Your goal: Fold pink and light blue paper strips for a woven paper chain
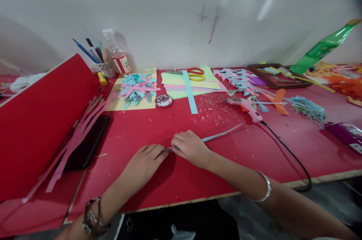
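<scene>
My left hand (147,161) and my right hand (192,147) are close together over the red table (135,127), near its front edge. Both have their fingers closed on a narrow light blue paper strip (222,133). One end of the strip is pinched in the left fingers. Its long tapering tail runs out to the right past the right hand. Beyond the hands, a wider flat light blue strip (190,93) lies partly over a stack of coloured paper sheets (172,91). A round patterned tin or disc (163,100) sits left of the stack.
Scissors (196,76) rest on the sheets. A pile of cut paper pieces (138,87) is at the left, near a black phone (87,144) and pink strips (75,142). A pink glue gun (246,108) with a black cord lies right. A green bottle (319,51) and wooden tray (299,81) stand behind.
</scene>
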The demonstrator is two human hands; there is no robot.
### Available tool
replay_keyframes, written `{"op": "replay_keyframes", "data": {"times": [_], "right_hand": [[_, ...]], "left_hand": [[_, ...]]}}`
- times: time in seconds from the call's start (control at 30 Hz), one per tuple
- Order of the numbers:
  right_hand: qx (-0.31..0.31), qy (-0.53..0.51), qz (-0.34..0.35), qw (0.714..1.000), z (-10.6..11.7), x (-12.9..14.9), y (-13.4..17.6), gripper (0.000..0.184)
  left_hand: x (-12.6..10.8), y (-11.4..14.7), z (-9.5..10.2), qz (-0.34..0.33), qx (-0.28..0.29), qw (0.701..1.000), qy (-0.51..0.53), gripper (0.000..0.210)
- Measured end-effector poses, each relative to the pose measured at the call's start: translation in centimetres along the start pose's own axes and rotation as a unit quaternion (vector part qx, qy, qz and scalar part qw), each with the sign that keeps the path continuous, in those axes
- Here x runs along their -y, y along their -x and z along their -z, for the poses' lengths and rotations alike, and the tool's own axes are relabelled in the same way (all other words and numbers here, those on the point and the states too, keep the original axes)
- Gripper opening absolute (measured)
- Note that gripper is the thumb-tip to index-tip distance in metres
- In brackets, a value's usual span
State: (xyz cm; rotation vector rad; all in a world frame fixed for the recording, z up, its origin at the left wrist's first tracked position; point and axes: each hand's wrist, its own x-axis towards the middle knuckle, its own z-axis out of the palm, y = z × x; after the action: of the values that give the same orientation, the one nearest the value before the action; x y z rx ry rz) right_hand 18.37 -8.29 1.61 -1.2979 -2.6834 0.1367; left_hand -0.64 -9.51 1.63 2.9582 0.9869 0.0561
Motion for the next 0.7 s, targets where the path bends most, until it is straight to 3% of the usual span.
{"op": "replay_keyframes", "data": {"times": [0.13,0.27,0.43,0.7], "right_hand": [[-0.022,-0.032,0.012,0.999,-0.2,-0.2,0.2,0.016],[-0.037,-0.064,0.021,0.997,-0.2,-0.5,0.4,0.020],[-0.040,-0.084,0.028,0.995,-0.2,-0.4,0.6,0.019],[-0.045,-0.079,0.010,0.996,-0.5,-0.3,0.4,0.019]], "left_hand": [[-1.8,0.5,0.3,0.038,0.039,0.997,-0.059,0.035],[-3.1,0.8,-0.1,0.067,0.020,0.993,-0.099,0.039],[-3.5,1.0,-0.2,0.069,-0.002,0.990,-0.125,0.039],[-4.1,1.1,-0.2,0.094,0.011,0.988,-0.124,0.040]]}}
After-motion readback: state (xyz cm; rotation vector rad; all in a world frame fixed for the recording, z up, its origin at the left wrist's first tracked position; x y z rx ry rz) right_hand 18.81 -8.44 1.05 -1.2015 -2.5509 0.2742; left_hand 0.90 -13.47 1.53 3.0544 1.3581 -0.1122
